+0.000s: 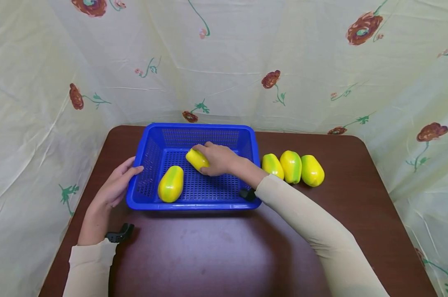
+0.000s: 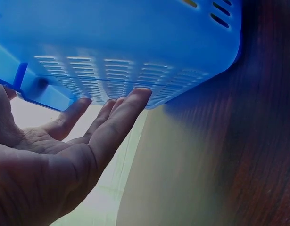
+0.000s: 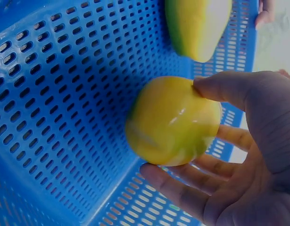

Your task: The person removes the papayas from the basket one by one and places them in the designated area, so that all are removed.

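Observation:
A blue plastic basket point(image 1: 194, 207) with slotted walls stands on the table. My left hand point(image 1: 114, 185) holds its left side, the thumb at the rim and the fingertips point(image 2: 144, 94) against the outer wall. Inside the basket, my right hand point(image 1: 220, 160) grips a yellow papaya point(image 1: 196, 160) with green streaks. The right wrist view shows the thumb on one side of that papaya point(image 3: 173, 122) and the fingers round the other, close over the slotted floor. Another papaya point(image 1: 171, 184) lies at the basket's left front, near the gripped one.
Three more papayas, a left one point(image 1: 272, 165), a middle one point(image 1: 291, 167) and a right one point(image 1: 312, 170), sit in a row right of the basket, beyond my right forearm. The dark brown table point(image 1: 209, 255) meets a flowered curtain point(image 1: 224, 62) at the back.

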Motion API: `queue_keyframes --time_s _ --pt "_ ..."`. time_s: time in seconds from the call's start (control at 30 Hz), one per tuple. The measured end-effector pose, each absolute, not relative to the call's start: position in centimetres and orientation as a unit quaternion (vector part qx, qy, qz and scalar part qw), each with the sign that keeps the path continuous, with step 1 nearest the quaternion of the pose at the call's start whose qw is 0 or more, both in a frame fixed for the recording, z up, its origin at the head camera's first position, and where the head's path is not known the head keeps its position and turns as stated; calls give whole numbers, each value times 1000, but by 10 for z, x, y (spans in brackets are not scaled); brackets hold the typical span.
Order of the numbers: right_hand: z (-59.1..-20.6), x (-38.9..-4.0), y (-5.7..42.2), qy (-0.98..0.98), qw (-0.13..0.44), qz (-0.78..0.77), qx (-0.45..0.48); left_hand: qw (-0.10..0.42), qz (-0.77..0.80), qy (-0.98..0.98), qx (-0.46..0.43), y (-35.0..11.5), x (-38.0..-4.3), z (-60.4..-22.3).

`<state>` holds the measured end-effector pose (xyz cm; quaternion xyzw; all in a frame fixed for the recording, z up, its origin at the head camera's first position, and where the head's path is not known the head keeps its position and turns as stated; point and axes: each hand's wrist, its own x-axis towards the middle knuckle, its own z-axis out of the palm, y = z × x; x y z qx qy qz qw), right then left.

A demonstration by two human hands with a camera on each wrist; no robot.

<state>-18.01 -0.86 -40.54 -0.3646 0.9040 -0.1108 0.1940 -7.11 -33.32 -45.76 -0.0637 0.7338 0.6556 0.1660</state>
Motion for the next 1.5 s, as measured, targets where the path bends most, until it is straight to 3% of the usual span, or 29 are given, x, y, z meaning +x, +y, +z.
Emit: queue_keyframes --time_s 1.0,1.5 --pt "-364 -158 38 891 172 -212 -363 167 666 724 -60 -333 -73 -457" --pt "-363 -136 70 883 127 -287 -349 167 681 711 -49 -334 -69 -457"
